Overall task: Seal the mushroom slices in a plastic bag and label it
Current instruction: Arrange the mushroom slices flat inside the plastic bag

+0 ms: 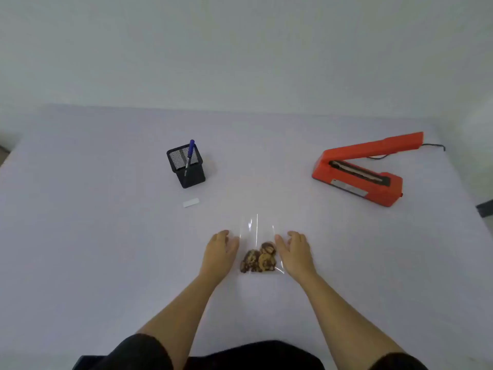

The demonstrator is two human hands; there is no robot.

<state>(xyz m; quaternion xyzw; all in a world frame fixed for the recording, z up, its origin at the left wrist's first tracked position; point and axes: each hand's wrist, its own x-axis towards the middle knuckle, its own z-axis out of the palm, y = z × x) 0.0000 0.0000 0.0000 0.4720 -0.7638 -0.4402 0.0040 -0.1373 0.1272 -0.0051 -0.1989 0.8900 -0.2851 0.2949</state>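
While the clear plastic bag (pixel 257 241) is lying flat near the person with the mushroom slices (pixel 258 259) settled at its near end, the left hand (pixel 220 252) and right hand (pixel 294 253) are flanking it, loosely open and gripping nothing, presumably squaring it for the orange heat sealer (pixel 360 172) waiting far right with its arm raised; the blank label (pixel 191 202) is lying far left by the pen holder (pixel 186 165), and no writing is showing legibly

Counted 1 plastic bag (pixel 257 236) mid-frame w/ approx 3 mushroom slices (pixel 258 259), 1 pen (pixel 190 150), 1 mesh holder (pixel 186 166), 1 white label (pixel 191 202), 1 orange sealer (pixel 365 172) at right, 2 hands: left hand (pixel 220 249), right hand (pixel 294 249).
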